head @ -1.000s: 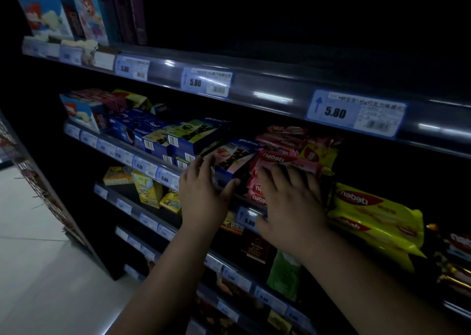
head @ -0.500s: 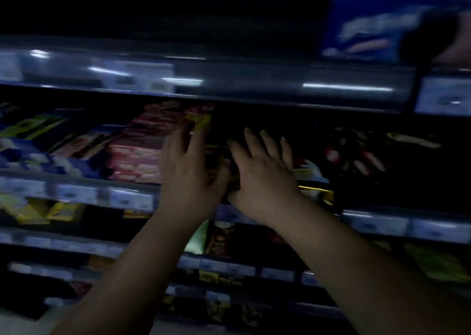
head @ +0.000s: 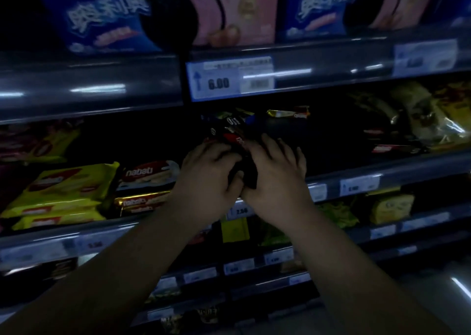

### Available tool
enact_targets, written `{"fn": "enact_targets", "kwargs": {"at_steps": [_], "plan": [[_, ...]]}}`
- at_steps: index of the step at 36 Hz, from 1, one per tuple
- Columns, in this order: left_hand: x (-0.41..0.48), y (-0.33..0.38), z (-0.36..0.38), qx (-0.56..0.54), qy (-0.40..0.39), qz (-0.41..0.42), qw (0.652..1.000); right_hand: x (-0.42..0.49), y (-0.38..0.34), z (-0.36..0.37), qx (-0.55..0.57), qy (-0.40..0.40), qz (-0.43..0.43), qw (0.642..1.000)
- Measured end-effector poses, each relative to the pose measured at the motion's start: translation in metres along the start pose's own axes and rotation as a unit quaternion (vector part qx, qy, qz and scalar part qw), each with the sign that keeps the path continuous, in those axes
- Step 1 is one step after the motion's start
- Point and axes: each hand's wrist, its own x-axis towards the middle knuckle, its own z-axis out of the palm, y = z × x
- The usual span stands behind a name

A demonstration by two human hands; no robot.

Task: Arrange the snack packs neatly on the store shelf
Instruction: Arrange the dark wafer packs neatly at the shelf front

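Note:
Both my hands meet at the middle of a dim store shelf (head: 382, 174). My left hand (head: 207, 179) and my right hand (head: 276, 174) grip a stack of dark snack packs with red labels (head: 233, 133) from either side, fingers curled round it. The stack's upper end sticks up above my fingers; its lower part is hidden by my hands. Left of them lie yellow nabati wafer packs (head: 63, 187), a red-and-white nabati pack (head: 149, 174) and gold nabati packs (head: 142, 202). A gold-wrapped pack (head: 288, 112) sits behind the stack.
Blue cookie boxes (head: 158, 13) stand on the shelf above, over a 6.00 price tag (head: 229, 78). Clear bags of yellow snacks (head: 430, 115) fill the right end. Green and yellow packs (head: 390, 207) lie on the shelf below. Further price rails run underneath.
The view has swung right along the shelf and both hands moved with it. They went from red nabati packs at the left to gripping the dark pack stack.

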Motion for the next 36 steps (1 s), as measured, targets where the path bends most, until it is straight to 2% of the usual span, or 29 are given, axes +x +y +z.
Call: {"fn": "enact_targets", "kwargs": {"at_steps": [4, 10, 14, 18, 22, 31, 33, 36], "plan": [[0.007, 0.015, 0.013, 0.062, -0.029, 0.014, 0.998, 0.001, 0.029, -0.004, 0.003, 0.014, 0.019, 1.000], [0.001, 0.009, -0.007, 0.162, -0.057, -0.058, 0.983, 0.030, 0.030, -0.007, 0.030, 0.019, 0.036, 0.999], [-0.014, -0.008, -0.017, 0.196, -0.098, -0.101, 0.970, 0.055, 0.013, 0.005, 0.055, -0.061, 0.075, 0.994], [-0.030, -0.024, -0.016, 0.215, -0.111, -0.086, 0.966, 0.066, 0.006, 0.018, 0.109, -0.141, 0.137, 0.974], [-0.036, -0.026, -0.013, 0.227, -0.099, -0.075, 0.966, 0.060, 0.004, 0.022, 0.077, -0.104, 0.143, 0.981], [-0.039, -0.025, -0.011, 0.218, -0.073, -0.075, 0.970, 0.069, -0.009, 0.009, 0.117, -0.010, 0.113, 0.987], [-0.039, -0.025, -0.011, 0.221, -0.072, -0.072, 0.970, 0.077, -0.017, 0.012, 0.111, -0.007, 0.116, 0.987], [-0.039, -0.026, -0.011, 0.230, -0.078, -0.068, 0.968, 0.088, -0.032, 0.023, 0.084, -0.056, 0.131, 0.986]]}}
